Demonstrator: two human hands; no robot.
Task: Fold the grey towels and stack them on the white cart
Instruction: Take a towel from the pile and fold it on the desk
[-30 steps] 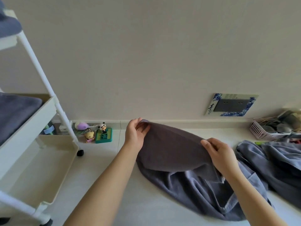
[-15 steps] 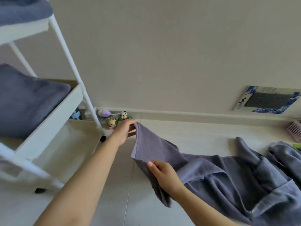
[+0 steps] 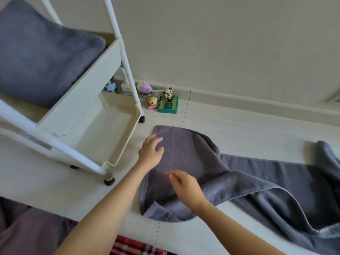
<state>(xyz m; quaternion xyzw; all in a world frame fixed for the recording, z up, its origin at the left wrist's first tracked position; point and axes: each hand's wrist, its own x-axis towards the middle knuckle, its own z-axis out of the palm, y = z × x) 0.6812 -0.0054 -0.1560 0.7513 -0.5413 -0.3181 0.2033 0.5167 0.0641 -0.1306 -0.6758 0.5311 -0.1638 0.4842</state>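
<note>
A grey towel lies spread on the pale floor, its left end flat beside the white cart and its right part rumpled. My left hand hovers open over the towel's left edge, fingers spread. Just above the towel's near part, my right hand is also open and slightly blurred, holding nothing. A folded grey towel rests on the cart's middle shelf. The cart's bottom tray holds nothing that I can see.
Small toys, among them a panda figure on a green base, stand against the wall behind the cart. More grey cloth lies at the right edge. Plaid and purple fabric shows at the bottom.
Both hands have let go of the towel, which now lies flat on the floor by the cart. The view has turned left and down toward the cart.
</note>
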